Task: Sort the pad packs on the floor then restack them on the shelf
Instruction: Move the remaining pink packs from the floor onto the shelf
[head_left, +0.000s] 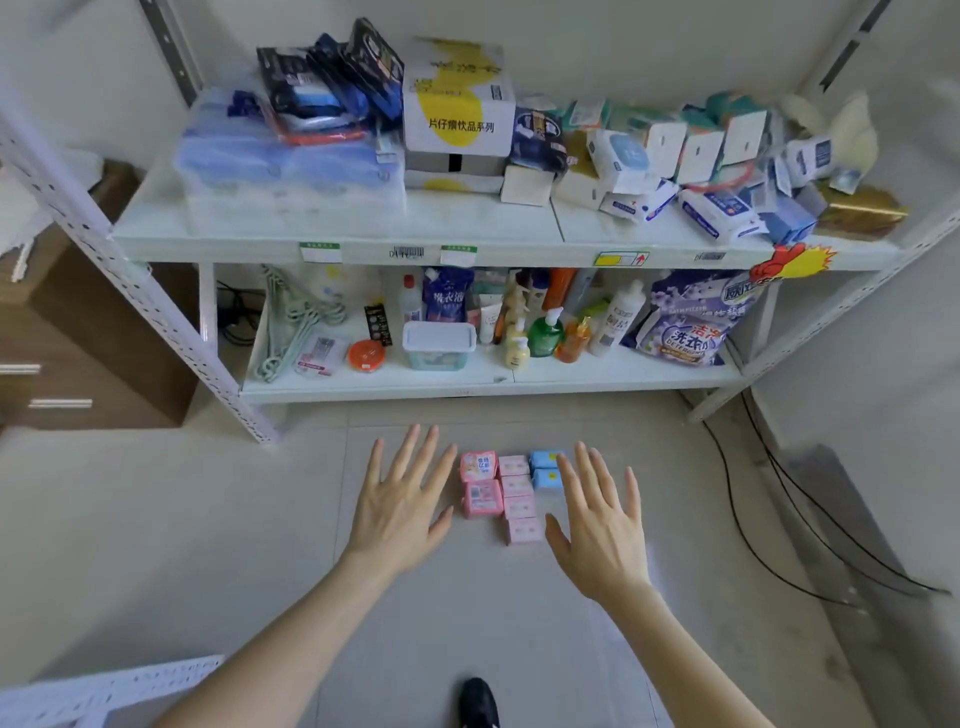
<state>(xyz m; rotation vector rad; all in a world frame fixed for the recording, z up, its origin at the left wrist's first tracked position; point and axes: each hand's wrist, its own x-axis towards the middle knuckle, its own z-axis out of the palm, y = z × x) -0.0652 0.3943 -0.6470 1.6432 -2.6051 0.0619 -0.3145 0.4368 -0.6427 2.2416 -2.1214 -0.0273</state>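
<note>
head view looks down at the pale tiled floor (467, 613), where the small plastic-wrapped pad packs lie in three neat columns by colour: two deep pink pad packs (482, 483), four pale pink pad packs (519, 501) and two light blue pad packs (546, 470). sorting looks finished, so restacking is the step in hand. the left hand (400, 499) is spread flat beside the deep pink column, released and holding nothing. the right hand (597, 525) is likewise flat and unclenched, its fingertips over the blue pair; i cannot tell whether they touch. the next move likely calls for gathering one colour group and lifting it to the white metal shelf (337, 223). its upper board is crowded with wrapped bundles, tissue packs and a white and yellow cardboard box (457, 104), leaving only a bare front strip. black cables (753, 519) trail to the right.
</note>
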